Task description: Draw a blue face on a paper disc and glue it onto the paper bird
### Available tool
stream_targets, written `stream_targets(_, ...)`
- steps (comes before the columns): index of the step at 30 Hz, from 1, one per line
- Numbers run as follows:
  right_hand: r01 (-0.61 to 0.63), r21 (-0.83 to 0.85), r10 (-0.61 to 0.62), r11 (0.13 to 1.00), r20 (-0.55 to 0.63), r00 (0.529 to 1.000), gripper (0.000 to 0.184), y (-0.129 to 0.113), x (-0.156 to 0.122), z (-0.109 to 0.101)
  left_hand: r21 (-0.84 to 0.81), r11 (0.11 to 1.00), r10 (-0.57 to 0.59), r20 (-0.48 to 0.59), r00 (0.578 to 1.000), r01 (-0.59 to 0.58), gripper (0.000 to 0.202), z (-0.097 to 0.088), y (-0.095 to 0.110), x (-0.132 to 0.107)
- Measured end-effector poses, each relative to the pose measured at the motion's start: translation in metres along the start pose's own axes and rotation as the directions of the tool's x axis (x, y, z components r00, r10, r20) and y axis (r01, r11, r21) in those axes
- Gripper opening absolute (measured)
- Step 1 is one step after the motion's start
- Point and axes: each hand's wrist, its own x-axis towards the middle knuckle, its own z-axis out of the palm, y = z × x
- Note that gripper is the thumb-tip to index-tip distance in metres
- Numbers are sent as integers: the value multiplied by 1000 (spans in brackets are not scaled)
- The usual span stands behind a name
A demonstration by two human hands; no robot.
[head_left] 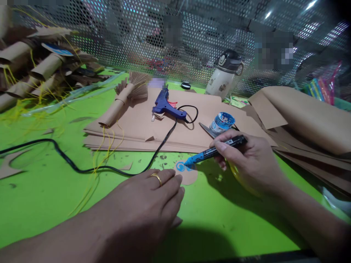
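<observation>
1 hand (L) palm-down w/ fingers together, R hand pinching blue marker.

The left hand lies palm-down, fingers extended, while the right hand curls into a pinch.

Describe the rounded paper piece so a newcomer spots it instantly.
On the green table, look in front of the stacked brown sheets. There the right hand holds a marker, its blue tip at the rounded paper piece. Blue swirls set it apart from the plain sheets.
</observation>
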Motion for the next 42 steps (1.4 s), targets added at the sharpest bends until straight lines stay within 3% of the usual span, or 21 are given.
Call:
stream_targets(8,14,29,-13,999,-41,999,20,-1,0,2,34,999,5,2,1000,-5,36,0,1,1)
stream_targets(16,-9,17,9,1000,6,1000,24,1,0,0,8,1000,-10,-13,1000,10,27,-1,2,2)
stream_targets(32,14,-16,-14,1000,-36,999,21,-2,0,1,-1,1000,-31,11,999,31,30,0,1,3)
stream_targets(42,96,-78,-98,992,-22,995,17,-12,-2,2,29,999,-20,8,1000,19,26,-5,4,5)
